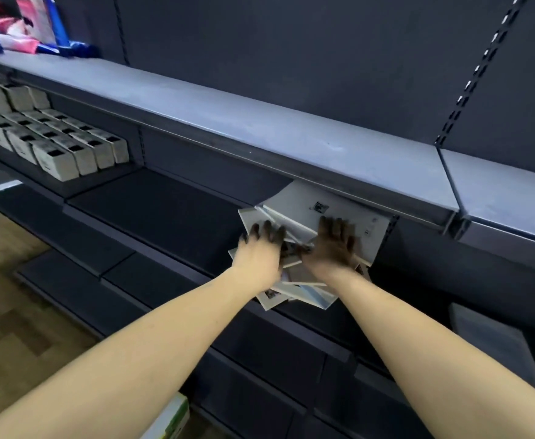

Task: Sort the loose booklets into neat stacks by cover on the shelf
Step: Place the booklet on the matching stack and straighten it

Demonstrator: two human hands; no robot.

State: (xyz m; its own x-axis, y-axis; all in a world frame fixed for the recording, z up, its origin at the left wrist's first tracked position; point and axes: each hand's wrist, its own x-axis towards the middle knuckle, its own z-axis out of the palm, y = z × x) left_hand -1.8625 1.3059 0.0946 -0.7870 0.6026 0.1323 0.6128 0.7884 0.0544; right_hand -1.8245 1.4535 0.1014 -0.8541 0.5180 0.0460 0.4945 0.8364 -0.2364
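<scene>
A messy pile of loose booklets [304, 204] with white and light covers lies fanned out on a dark shelf [164, 204], partly tucked under the grey shelf above. My left hand [261, 248] rests flat on the pile's left side with straight, spread fingers. My right hand [334, 245] lies flat on the large white booklet at the right, fingers spread too. Some booklets [294, 296] stick out over the shelf's front edge below my wrists. The lower booklets' covers are mostly hidden.
A grey upper shelf [259, 122] overhangs the pile. Rows of white boxes [54, 144] fill the shelf at the left. Pink and blue packages [25, 23] stand top left. Lower dark shelves step out below, and a green-white box [168, 419] shows at the bottom.
</scene>
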